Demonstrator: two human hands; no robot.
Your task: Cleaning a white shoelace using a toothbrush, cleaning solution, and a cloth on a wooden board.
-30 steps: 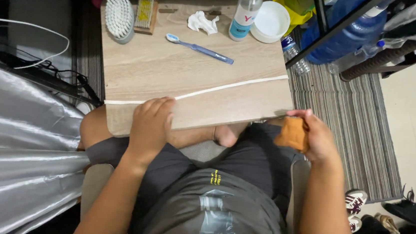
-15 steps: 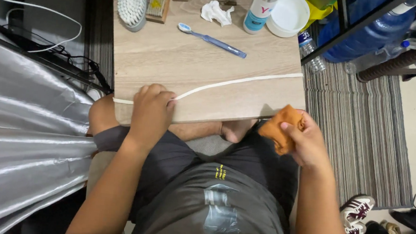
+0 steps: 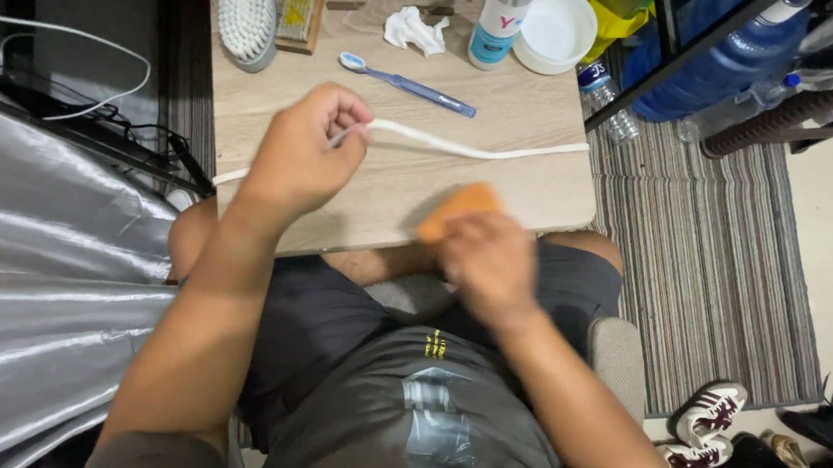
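Head view, left hand point(image 3: 305, 149) grip pinching long white shoelace point(image 3: 484, 150), right hand point(image 3: 487, 260) holding blurred orange cloth point(image 3: 457, 207), perhaps sponge

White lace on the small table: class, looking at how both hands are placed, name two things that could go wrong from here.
1. The left hand pinches the white lace lifted over the wooden table; a sweep might catch the toothbrush or tip the upright bottle.
2. The right hand holds the orange cloth at the table's near edge, where it could drop.
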